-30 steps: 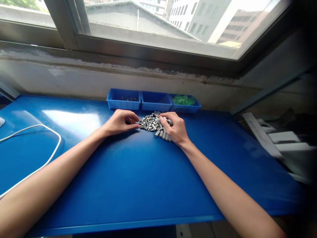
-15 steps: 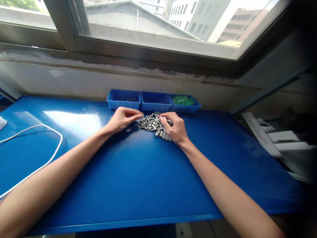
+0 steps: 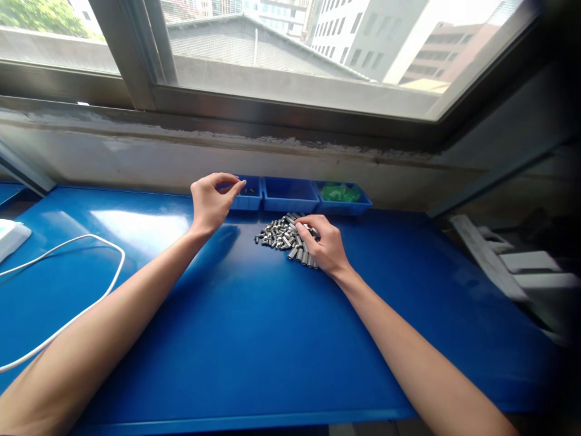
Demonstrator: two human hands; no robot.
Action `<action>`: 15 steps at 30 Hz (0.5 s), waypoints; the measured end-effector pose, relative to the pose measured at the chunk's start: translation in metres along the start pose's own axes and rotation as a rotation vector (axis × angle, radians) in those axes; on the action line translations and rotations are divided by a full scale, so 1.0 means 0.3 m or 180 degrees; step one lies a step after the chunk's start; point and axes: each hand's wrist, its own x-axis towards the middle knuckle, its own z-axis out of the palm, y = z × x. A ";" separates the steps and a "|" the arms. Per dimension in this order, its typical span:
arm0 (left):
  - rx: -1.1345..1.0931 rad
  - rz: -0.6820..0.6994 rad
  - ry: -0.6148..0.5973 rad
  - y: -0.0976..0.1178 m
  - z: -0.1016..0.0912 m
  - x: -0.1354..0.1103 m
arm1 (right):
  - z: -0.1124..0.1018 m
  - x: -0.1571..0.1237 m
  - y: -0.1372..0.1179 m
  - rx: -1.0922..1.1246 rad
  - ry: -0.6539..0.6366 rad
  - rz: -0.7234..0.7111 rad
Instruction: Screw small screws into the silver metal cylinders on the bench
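Observation:
My left hand is raised at the left blue bin, its thumb and forefinger pinched together over it. Whatever sits between those fingertips is too small to make out. A few small metal parts lie inside that bin. On the tabletop in front of the bins spreads a pile of small metal pieces; longer metal cylinders lie at its right side. My right hand rests over the right part of this pile, thumb and fingers curled close together among the pieces. What they grip cannot be made out.
The middle blue bin and the right bin, with green material inside, stand in the same row. A white cable loops over the blue table at left. A white object lies at the left edge.
My left hand has gone from the pile's left edge up and left to the left bin. My right hand stays at the pile. The camera view has shifted slightly.

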 end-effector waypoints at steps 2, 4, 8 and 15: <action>0.0212 0.0407 -0.0114 -0.021 0.002 0.003 | 0.000 0.001 0.003 -0.0001 -0.0009 -0.0018; 0.0608 0.0874 -0.0329 -0.036 0.005 -0.008 | 0.000 0.001 0.005 -0.0010 -0.0006 -0.0037; 0.1048 0.1761 -0.0977 -0.031 0.012 -0.045 | 0.000 0.002 0.005 -0.0029 -0.0001 -0.0033; 0.1484 0.2052 -0.1292 -0.050 0.009 -0.050 | 0.000 0.001 -0.001 -0.0019 0.0011 0.0033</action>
